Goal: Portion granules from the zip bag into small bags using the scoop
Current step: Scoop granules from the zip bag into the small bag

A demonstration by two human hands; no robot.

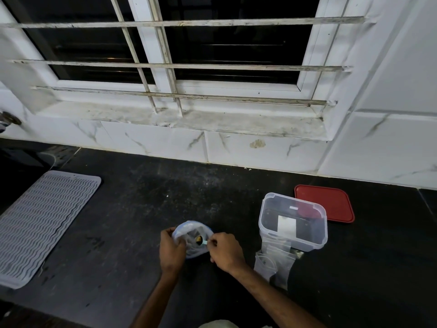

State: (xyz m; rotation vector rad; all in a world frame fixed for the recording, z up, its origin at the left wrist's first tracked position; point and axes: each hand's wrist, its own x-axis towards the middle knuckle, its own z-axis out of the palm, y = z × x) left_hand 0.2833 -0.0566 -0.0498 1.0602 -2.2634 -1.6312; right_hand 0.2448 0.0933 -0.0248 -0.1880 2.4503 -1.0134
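Observation:
A clear zip bag [192,229] with a blue seal rim stands open on the dark counter, low in the middle of the view. My left hand [170,250] grips its left rim and holds the mouth open. My right hand [225,250] pinches the pale handle of a small scoop [201,240], whose bowl sits inside the bag's mouth with yellowish-brown granules in it. A loose pile of small clear bags [275,262] lies to the right, just past my right wrist.
A clear plastic container [293,223] stands open behind the small bags, its red lid [325,203] flat on the counter behind it. A grey ribbed mat [45,223] lies at the left. A white tiled wall and barred window rise behind.

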